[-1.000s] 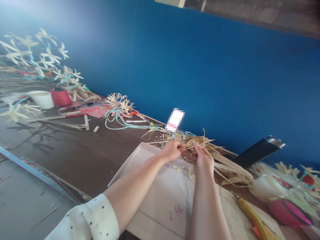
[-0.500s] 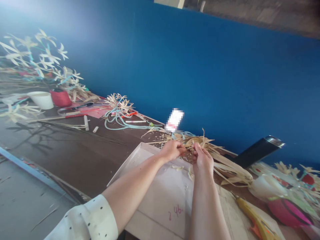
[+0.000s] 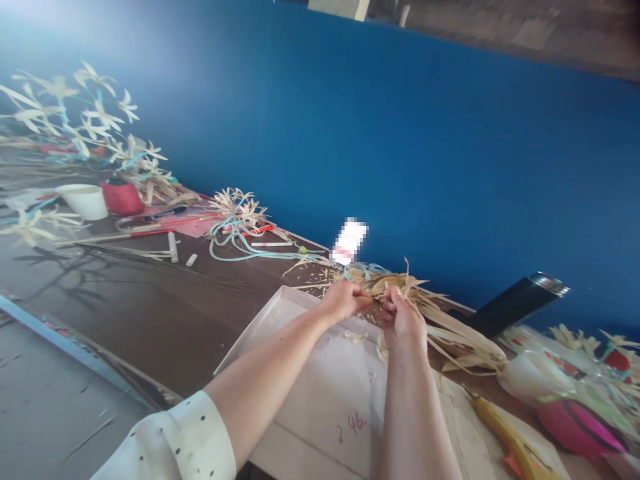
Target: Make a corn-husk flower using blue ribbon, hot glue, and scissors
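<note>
Fingertips pinched together, my left hand [image 3: 346,300] is just past the far edge of a shallow white box lid [image 3: 300,400]; what it holds is hidden. Close by on the right, my right hand [image 3: 404,317] is also closed, thumb against forefinger. A tiny pale tip shows at its fingers, too small to name. Behind both hands lies a heap of dried husk strips [image 3: 445,323], tan and papery. A few curled pale scraps [image 3: 356,337] rest on the lid, which has handwritten numbers on it.
A yellow glue gun [image 3: 515,437] lies at the right near a pink pouch [image 3: 580,427] and a white cup [image 3: 535,373]. A black tumbler [image 3: 520,303] leans by the blue wall [image 3: 425,133]. Light-blue cords [image 3: 240,250], husk flowers [image 3: 95,113] and a red spool [image 3: 121,197] stand leftward.
My right hand has turned slightly, and its fingers have shifted a little toward my left hand. My left hand is almost where it was.
</note>
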A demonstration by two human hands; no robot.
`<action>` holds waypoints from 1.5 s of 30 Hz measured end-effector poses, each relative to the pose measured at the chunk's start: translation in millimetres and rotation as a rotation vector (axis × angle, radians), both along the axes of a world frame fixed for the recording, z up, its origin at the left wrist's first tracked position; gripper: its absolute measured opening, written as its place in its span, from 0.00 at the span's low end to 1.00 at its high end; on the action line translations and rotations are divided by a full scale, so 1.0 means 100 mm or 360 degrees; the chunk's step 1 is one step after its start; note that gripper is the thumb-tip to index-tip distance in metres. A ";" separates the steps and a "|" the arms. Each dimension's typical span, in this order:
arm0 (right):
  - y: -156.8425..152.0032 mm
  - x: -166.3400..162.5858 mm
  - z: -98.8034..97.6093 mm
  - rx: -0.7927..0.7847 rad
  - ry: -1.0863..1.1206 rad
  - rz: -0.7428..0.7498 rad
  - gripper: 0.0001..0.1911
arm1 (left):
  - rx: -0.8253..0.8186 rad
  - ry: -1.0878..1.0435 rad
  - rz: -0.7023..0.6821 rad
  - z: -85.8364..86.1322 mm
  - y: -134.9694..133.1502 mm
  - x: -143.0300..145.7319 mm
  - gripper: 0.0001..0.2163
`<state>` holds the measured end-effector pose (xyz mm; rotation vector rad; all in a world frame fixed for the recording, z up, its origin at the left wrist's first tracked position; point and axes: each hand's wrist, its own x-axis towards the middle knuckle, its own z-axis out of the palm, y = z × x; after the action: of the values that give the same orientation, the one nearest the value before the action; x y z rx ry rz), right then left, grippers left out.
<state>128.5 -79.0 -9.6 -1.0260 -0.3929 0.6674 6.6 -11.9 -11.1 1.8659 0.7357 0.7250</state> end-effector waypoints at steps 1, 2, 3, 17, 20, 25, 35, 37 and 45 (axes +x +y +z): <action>0.00 0.00 0.01 0.0005 -0.0013 -0.0041 0.10 | 0.0016 0.0004 -0.0010 0.00 0.00 0.00 0.13; 0.00 0.00 0.01 0.0007 -0.0030 -0.0090 0.11 | 0.0029 0.0018 -0.0026 -0.01 0.01 -0.01 0.12; 0.00 0.01 0.02 0.0008 -0.0050 -0.0150 0.12 | 0.0035 0.0044 -0.0045 -0.01 0.02 -0.01 0.12; 0.02 -0.04 -0.05 -0.0195 -0.0536 -0.0154 0.17 | -0.0268 -0.0231 -0.0151 0.02 0.11 -0.07 0.20; 0.03 -0.06 -0.06 -0.0213 -0.0544 -0.0136 0.18 | -0.0319 -0.0259 -0.0211 0.00 0.10 -0.06 0.22; 0.02 -0.07 -0.05 -0.0270 -0.0611 -0.0099 0.18 | -0.0327 -0.0221 -0.0246 -0.01 0.11 -0.08 0.20; 0.01 -0.11 -0.03 -0.0290 -0.0643 -0.0111 0.19 | -0.0477 -0.0220 -0.0231 0.00 0.11 -0.06 0.18; 0.02 -0.10 -0.03 -0.0290 -0.0624 -0.0091 0.19 | -0.0531 -0.0254 -0.0232 0.00 0.10 -0.06 0.17; 0.03 -0.10 -0.05 -0.0162 -0.0462 0.0083 0.16 | -0.1054 -0.0397 -0.0381 0.04 0.08 -0.11 0.18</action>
<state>119.0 -75.7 -15.0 -1.2174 -0.6453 0.5905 -3.9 -3.9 -6.7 1.2059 0.4970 0.4691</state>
